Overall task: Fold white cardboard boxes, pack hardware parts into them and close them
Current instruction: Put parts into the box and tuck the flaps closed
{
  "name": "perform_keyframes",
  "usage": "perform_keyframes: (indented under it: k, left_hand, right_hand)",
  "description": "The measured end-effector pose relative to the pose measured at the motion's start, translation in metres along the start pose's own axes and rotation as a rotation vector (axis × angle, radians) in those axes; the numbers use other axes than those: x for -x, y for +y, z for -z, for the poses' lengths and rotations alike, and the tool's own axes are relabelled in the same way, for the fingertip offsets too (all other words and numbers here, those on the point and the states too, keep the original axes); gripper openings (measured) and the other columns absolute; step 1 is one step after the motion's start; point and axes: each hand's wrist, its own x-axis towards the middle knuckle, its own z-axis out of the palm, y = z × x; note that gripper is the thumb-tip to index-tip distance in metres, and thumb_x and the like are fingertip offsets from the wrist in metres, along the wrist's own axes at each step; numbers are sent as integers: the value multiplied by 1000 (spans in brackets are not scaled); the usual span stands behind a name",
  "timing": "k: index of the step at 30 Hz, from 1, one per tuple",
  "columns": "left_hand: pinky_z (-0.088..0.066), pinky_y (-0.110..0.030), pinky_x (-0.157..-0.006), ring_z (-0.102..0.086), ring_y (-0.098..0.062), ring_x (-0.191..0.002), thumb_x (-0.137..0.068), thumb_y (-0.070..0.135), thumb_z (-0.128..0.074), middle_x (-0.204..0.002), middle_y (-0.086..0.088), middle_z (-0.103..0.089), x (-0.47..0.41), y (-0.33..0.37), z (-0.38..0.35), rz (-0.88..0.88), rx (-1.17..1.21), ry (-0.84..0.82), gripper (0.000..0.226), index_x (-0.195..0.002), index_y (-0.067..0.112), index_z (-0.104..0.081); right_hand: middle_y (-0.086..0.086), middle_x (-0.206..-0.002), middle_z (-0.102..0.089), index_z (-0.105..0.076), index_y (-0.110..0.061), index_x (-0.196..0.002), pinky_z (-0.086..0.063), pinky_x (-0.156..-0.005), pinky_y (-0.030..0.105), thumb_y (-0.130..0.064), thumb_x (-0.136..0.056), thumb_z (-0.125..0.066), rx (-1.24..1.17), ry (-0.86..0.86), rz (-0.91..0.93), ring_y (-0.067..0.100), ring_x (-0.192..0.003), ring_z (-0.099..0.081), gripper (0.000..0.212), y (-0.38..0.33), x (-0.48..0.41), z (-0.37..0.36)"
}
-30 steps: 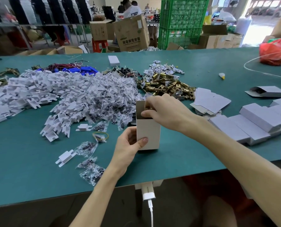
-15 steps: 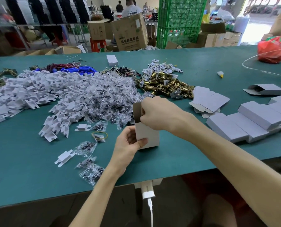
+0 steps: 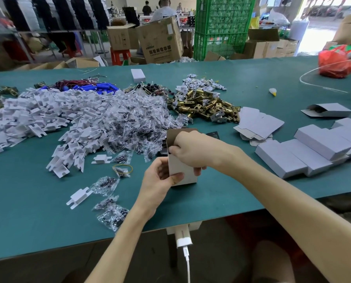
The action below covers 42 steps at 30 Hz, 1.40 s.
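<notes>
Box: the white cardboard box (image 3: pixel 179 167) stands upright on the near middle of the worktop (image 3: pixel 37 201), between your two hands. Its top flap (image 3: pixel 178 133) is open, brown side toward you.
Left hand: your left hand (image 3: pixel 160 180) grips the box low on its left side. The thumb lies across the front face and the fingers are wrapped behind.
Right hand: your right hand (image 3: pixel 193 148) is curled over the open top. Thumb and forefinger pinch at the upper left edge and the lower fingers rest on the front face. Whether a part sits under those fingers cannot be told.
Left of the box: a broad heap of white plastic brackets (image 3: pixel 37 115) merges into a heap of small clear bags of dark screws (image 3: pixel 133 123), which reaches just beside the box.
Near left: one loose bracket (image 3: pixel 78 198), a few stray bags (image 3: pixel 111 215) and a yellow rubber band (image 3: pixel 122 168) lie apart from the heaps.
Far of the box: a pile of brass latches (image 3: pixel 205 103) lies beyond your right hand.
Right: flat box blanks (image 3: pixel 258 123) lie beside the brass pile. Closed white boxes (image 3: pixel 313 152) lie side by side and partly stacked at the near right, and one box with an open end (image 3: pixel 327 110) lies on its side farther back.
Far edge: a small white box (image 3: pixel 138 75) and blue parts (image 3: pixel 95 87) lie behind the heaps, and a red bag (image 3: pixel 336 62) sits at the far right.
</notes>
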Motion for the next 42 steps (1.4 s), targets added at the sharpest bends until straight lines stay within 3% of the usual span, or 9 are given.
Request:
perform_keyframes:
  k: [4,7,11,14,19,28,35,40,42]
  left_hand:
    - [-59,-29,-87,-71,-17,-106,-88,1,-78,-109,-1,-77,0,0,0,-7,-11,3,33,-115,16,-66]
    - [-58,-26,-86,-72,-13,-106,-90,1,-76,-108,5,-78,-1,-1,0,-5,-22,43,31,-114,18,-66]
    - [-56,-18,-83,-72,-6,-103,-93,5,-73,-108,15,-77,-1,-1,2,19,18,112,29,-114,22,-64]
    - [-56,-18,-83,-72,-5,-103,-94,10,-74,-109,15,-77,-1,-1,2,31,23,140,27,-117,20,-64]
    - [-55,-18,-82,-72,-7,-103,-95,13,-73,-108,13,-77,-1,-1,2,39,16,133,25,-117,18,-64]
    - [-57,-22,-83,-73,-9,-104,-91,15,-78,-110,8,-77,0,3,0,64,-14,103,30,-117,17,-64]
    - [-58,-24,-84,-72,-11,-104,-90,17,-80,-114,3,-76,-2,3,-1,79,3,107,35,-119,16,-62]
    - [-52,-17,-78,-70,-10,-96,-90,17,-78,-102,7,-75,-3,0,1,58,-57,83,25,-112,16,-66]
    - [-53,-23,-76,-66,-11,-89,-91,15,-73,-93,7,-73,-2,-3,2,26,-109,69,13,-102,16,-66]
  right_hand:
    - [7,-66,-58,-51,-11,-76,-44,-42,25,-27,-106,-44,-32,99,23,17,-35,-62,35,3,4,3]
    - [8,-76,-66,-60,-7,-90,-54,-48,33,-24,-105,-46,-119,312,67,15,-37,-63,27,10,3,10]
    - [1,-85,-71,-63,-10,-103,-43,-40,18,-14,-104,-51,-511,682,79,7,-41,-62,13,38,-12,25]
    - [2,-95,-71,-67,-8,-106,-51,-66,22,-11,-100,-55,-462,805,-36,9,-67,-64,14,75,-32,21]
    - [14,-125,-63,-64,-5,-124,-46,-103,40,-15,-98,-62,-317,533,-205,28,-112,-61,28,126,-53,-26]
    - [16,-146,-51,-53,0,-141,-30,-118,38,-9,-101,-55,-212,483,-224,33,-139,-38,41,138,-62,-78]
    - [8,-116,-69,-67,-4,-121,-49,-96,26,-3,-104,-48,-580,853,40,16,-107,-62,26,43,-66,-23]
    - [5,-104,-70,-69,-8,-106,-55,-86,30,-13,-101,-57,-432,476,332,16,-91,-65,13,-51,-73,-30]
    - [5,-100,-68,-66,-7,-100,-58,-82,37,-15,-101,-57,-300,328,377,19,-88,-65,12,-84,-88,-55]
